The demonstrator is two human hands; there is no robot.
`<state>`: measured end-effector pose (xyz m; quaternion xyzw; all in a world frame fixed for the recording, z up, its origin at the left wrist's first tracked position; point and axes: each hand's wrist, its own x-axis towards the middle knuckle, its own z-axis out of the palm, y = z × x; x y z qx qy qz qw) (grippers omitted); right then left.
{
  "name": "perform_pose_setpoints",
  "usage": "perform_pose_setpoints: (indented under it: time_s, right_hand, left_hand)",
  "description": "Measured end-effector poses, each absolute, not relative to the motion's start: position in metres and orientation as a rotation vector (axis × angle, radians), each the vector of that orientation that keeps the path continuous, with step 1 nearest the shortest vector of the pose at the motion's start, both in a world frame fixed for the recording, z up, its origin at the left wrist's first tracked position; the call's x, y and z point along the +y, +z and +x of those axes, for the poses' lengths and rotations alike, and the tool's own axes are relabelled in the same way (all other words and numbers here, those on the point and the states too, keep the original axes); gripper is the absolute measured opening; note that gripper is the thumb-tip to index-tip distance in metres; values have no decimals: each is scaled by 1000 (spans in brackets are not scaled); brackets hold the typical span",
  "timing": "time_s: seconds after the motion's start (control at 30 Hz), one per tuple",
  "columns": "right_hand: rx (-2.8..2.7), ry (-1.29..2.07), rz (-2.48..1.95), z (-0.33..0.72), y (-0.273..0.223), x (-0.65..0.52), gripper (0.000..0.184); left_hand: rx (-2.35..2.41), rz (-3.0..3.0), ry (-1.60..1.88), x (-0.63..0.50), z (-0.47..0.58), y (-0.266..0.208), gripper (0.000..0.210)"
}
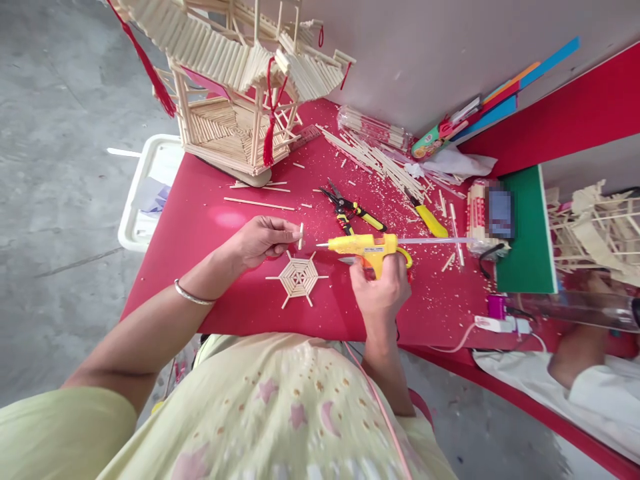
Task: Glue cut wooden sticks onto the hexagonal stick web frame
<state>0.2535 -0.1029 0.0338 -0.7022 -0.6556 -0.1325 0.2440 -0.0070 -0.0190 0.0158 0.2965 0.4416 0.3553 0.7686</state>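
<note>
Pinched between the fingertips of my left hand [265, 239] is a short wooden stick [301, 236], held roughly upright. My right hand [383, 287] grips a yellow hot glue gun [363, 245] by its handle, with the nozzle pointing left toward the stick and a small gap between them. A clear glue stick [435, 241] protrudes from the gun's back. Below my left hand lies a web-shaped piece made of sticks [299, 279], flat on the red table [235, 303]. Partly hidden behind the glue gun is a tool with a yellow looped handle [406, 256].
A stick-built pavilion [240, 127] with red tassels stands at the back left. Pliers [353, 208], a yellow utility knife [431, 220] and loose sticks [375, 160] lie behind the glue gun. A white tray [131, 207] is at the left. Another person's arm [580, 347] shows at right.
</note>
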Motion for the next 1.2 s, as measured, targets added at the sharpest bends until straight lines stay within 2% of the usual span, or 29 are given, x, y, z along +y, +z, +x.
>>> perform_pose_setpoints:
  time_s: [0.23,0.37,0.47,0.57,0.7,1.2]
  right_hand:
    - [-1574,-244,-2219,336,2,-125,40]
    - [-1606,-407,-2167,337,5,-136,56]
    - [-1676,-361,-1951,308,14,-144,45]
    - [-1895,-1,-1648,268,10,-153,33]
    - [-2133,354,-1393,230,-7,-155,34]
    - [-2240,438,-1353,222,-14,-152,33]
  left_hand:
    - [1146,1232,599,-14,-7,17,24]
    - [1147,1581,448,-6,2,24,17]
    - [1136,1777,338,-2,9,33,17]
    - [1122,1905,236,1,14,39,19]
    - [1116,2023,109,3,17,37,21]
    - [1205,2225,-150,2,29,40,25]
